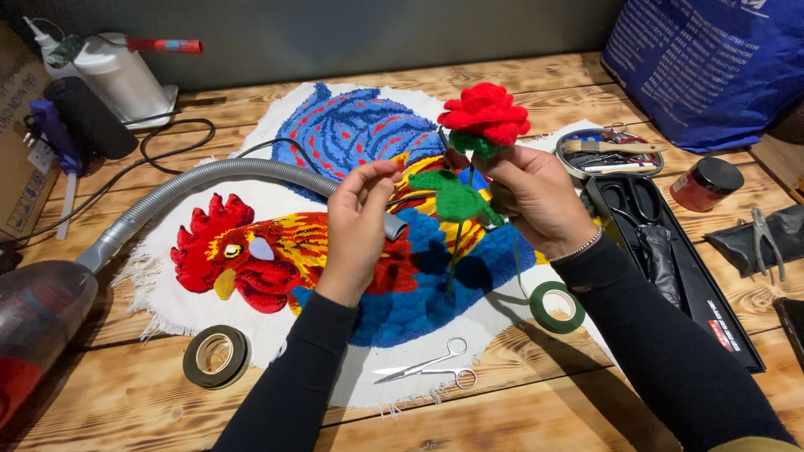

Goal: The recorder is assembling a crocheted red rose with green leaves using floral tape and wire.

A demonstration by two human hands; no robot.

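Holding a crocheted red rose [486,115] upright above the middle of the counter [536,402], the right hand [532,194] was closed around the stem just under the green sepals, while the left hand [358,219] was pinched shut, thumb against fingertips, on what looked like a thin strand or strip running toward the green crocheted leaf [456,199]; the strand itself was too fine to make out for certain. By my reading the work stood at the binding of leaf to stem, and the next move called for keeping the strand taut and turning the stem with small finger motions, not wide sweeps. Beneath both hands lay the tufted rooster rug [276,251], soft and flat, so a dropped flower would have landed safely. At about five o'clock from the flower sat a roll of green tape [557,306], near the right wrist, and at six o'clock the small scissors [431,368] rested on the rug's pale border, within easy reach. The grey vacuum hose [209,180] crossed at nine o'clock, its end just behind the left hand, the tightest spot for that hand. A darker tape roll [216,356] lay at seven o'clock, well apart. To three o'clock the black tool tray [670,268] and the round tin of brushes [611,152] hemmed in the right side, leaving the freest room straight down toward the near counter edge.
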